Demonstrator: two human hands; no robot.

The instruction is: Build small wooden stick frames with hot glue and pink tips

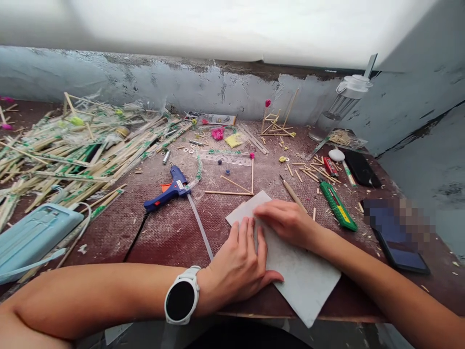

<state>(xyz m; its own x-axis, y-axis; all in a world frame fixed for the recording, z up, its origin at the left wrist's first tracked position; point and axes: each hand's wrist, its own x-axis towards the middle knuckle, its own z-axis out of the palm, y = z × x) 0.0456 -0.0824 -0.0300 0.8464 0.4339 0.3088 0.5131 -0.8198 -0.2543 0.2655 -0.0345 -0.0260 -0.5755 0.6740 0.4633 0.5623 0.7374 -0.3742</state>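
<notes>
A stiff grey-white sheet (305, 278) lies slantwise at the table's front edge, one corner hanging past it. My left hand (241, 257), with a white watch on its wrist, rests on the sheet's left side, fingers stretched out and thumb apart. My right hand (285, 220) is on the sheet's upper part, its fingers pressed together and bent down; whatever they may hold is hidden. Just beyond the sheet is a corner frame of thin wooden sticks (232, 193) with a pink blob at its top. A pencil-like wooden tool (292, 192) lies beside my right hand.
A blue glue gun (172, 188) with its glue stick and cord lies left. Behind it spreads a heap of wrapped chopsticks (83, 150); a light-blue power bank (36, 237) is nearer. At right are a green utility knife (337, 206), phones (399, 237) and a clear bottle (341, 104).
</notes>
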